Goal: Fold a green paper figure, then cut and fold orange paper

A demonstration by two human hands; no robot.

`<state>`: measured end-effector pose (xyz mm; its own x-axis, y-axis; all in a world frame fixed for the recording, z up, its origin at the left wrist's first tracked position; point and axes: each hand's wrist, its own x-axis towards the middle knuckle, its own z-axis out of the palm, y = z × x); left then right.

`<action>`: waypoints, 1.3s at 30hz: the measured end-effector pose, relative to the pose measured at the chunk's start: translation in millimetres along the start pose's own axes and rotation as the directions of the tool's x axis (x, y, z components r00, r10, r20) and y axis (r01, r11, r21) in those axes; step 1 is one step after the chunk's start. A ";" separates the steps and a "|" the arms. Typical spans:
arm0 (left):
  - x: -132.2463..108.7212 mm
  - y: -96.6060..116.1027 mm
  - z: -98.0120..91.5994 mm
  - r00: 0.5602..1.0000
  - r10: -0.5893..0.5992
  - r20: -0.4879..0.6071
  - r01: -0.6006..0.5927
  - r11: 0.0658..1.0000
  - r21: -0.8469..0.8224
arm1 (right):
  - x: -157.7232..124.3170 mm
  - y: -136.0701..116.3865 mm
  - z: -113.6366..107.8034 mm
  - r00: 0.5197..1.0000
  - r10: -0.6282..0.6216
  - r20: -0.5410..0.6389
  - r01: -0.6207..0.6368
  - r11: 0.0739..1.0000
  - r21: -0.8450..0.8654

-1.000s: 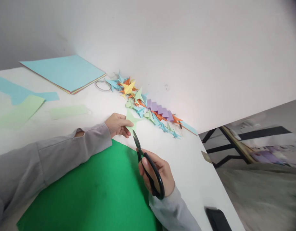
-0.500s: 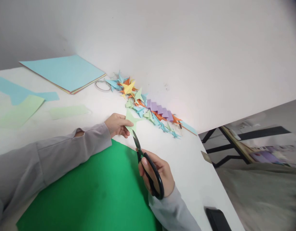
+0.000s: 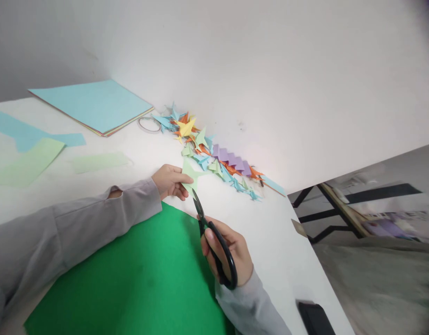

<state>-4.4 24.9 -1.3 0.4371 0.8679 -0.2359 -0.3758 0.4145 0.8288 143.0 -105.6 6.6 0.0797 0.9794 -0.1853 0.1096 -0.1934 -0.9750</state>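
Note:
Pinched between the thumb and fingers of my left hand (image 3: 170,180) is a folded pale green paper crane (image 3: 191,174), with a thin point sticking out to the right. My right hand (image 3: 231,249) grips a pair of black-handled scissors (image 3: 223,258), fingers through the loops. The dark blades point up and left, and their tip meets the lower edge of the green paper. Whether the blades are parted there is hard to see. Just beyond my hands lies a row of folded paper cranes (image 3: 186,126) in blue, orange, yellow and green.
A stack of coloured paper (image 3: 96,104) lies at the back left beside a tape roll (image 3: 149,124). Blue and green paper scraps (image 3: 43,156) are at the left. A green sheet (image 3: 137,274) covers the front. A black phone-like object (image 3: 315,318) sits near the right table edge.

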 end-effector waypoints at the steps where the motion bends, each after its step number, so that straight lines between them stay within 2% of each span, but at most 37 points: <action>1: 0.0 0.1 0.1 1.000 -0.001 -0.002 0.001 1.000 -0.001 | -0.1 0.2 0.4 1.000 -0.004 -0.003 0.004 1.000 0.000; 16: 0.3 0.1 -0.2 1.000 0.001 -0.005 -0.001 1.000 0.003 | -0.1 2.7 0.8 1.000 -0.017 0.017 0.016 0.999 0.045; 21: 0.5 0.7 0.3 1.000 0.005 -0.013 -0.005 1.000 -0.013 | 4.0 5.7 1.5 0.997 0.013 0.075 -0.022 0.991 0.131; 26: -0.6 0.3 0.2 1.000 0.016 0.020 -0.015 1.000 -0.024 | 4.6 4.3 0.9 0.992 0.042 0.123 -0.059 0.988 0.140; 32: -1.7 0.5 -0.4 0.999 0.026 0.032 -0.025 0.999 -0.025 | 3.1 7.1 1.4 0.998 -0.012 0.066 0.007 0.997 0.072; 39: -1.5 0.4 -0.6 0.999 0.028 0.031 -0.027 0.999 -0.019 | 3.9 6.8 1.7 0.999 -0.016 0.036 0.016 1.000 0.004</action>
<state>-5.7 23.9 -0.9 0.4520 0.8700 -0.1968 -0.4030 0.3960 0.8251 142.3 -103.0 -1.0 0.0420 0.9839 -0.1738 0.1066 -0.1774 -0.9783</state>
